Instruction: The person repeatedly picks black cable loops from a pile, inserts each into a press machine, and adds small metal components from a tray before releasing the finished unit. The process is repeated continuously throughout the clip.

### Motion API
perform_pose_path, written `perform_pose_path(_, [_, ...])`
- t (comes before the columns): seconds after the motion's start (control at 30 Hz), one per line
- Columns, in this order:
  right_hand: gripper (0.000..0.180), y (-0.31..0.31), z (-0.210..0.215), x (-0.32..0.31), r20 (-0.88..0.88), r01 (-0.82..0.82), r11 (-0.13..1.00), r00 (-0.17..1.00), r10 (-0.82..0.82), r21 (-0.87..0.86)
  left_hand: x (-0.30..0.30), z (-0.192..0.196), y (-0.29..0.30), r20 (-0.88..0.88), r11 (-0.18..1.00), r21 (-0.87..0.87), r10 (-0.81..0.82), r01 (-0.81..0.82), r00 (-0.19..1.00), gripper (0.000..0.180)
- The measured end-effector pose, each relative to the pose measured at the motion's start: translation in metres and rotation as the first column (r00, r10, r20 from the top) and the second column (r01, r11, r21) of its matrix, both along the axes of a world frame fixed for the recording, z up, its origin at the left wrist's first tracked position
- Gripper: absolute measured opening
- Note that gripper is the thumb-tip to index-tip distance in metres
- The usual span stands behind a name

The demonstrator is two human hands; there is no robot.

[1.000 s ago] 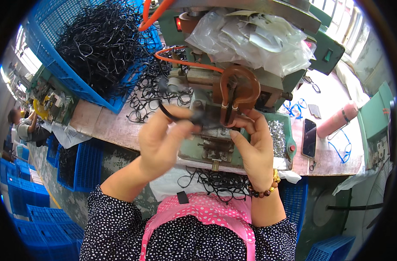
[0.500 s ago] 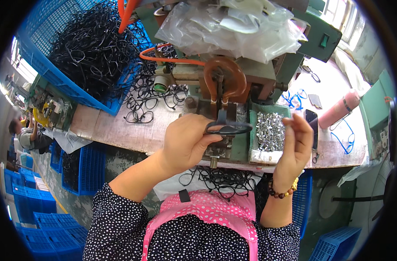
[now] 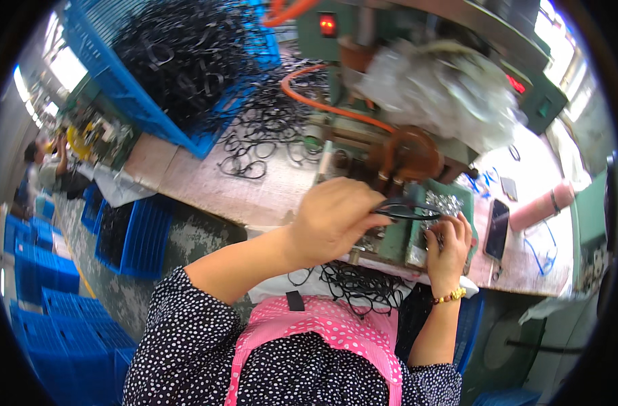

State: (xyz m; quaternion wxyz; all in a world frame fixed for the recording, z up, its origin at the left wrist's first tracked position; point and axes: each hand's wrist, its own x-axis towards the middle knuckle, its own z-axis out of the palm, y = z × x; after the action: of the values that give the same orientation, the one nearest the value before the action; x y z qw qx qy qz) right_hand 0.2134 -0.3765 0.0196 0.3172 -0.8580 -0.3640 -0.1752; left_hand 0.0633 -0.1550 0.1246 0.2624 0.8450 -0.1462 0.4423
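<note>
Left hand (image 3: 336, 227) grips black frame (image 3: 405, 210); blue crate (image 3: 157, 128) holds more.

A big blue crate (image 3: 153, 118) heaped with black eyeglass frames (image 3: 180, 47) fills the eleven o'clock area, and loose black frames (image 3: 255, 145) spill onto the wooden worktop (image 3: 187, 179) just beside it. At twelve o'clock a red lamp (image 3: 327, 25) glows on the green machine, with an orange hose (image 3: 322, 105) curving below. Crumpled clear plastic bags (image 3: 444, 91) sit at one o'clock. A dark phone (image 3: 496, 228) and a pink cylinder (image 3: 542, 206) lie at three o'clock. Stacked blue crates (image 3: 45, 271) stand on the floor at eight o'clock.
</note>
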Motion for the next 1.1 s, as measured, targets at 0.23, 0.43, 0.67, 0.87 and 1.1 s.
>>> perform_pose_path(0.23, [0.004, 0.014, -0.006, 0.004, -0.032, 0.024, 0.967, 0.999, -0.016, 0.255, -0.008, -0.011, -0.001, 0.025, 0.989, -0.083, 0.128, -0.126, 0.991, 0.026])
perform_pose_path(0.43, [0.011, 0.015, -0.023, 0.001, -0.286, 0.126, 0.852, 0.958, 0.029, 0.508, -0.060, -0.093, 0.120, -0.171, 0.806, -0.137, 0.554, -0.576, 0.815, 0.029])
perform_pose_path(0.67, [0.011, 0.009, -0.023, -0.002, -0.328, 0.139, 0.838, 0.943, 0.050, 0.527, -0.081, -0.167, 0.194, -0.559, 0.573, 0.205, 0.734, -0.793, 0.385, 0.046])
perform_pose_path(0.87, [0.013, 0.011, -0.019, -0.001, -0.145, 0.063, 0.874, 0.989, 0.009, 0.482, -0.053, -0.148, 0.168, -0.402, 0.679, 0.017, 0.677, -0.734, 0.617, 0.018])
perform_pose_path(1.1, [0.015, 0.006, -0.015, 0.000, -0.148, 0.045, 0.916, 0.989, 0.016, 0.398, -0.042, -0.139, 0.244, -0.505, 0.503, 0.460, 0.826, -0.732, 0.251, 0.046])
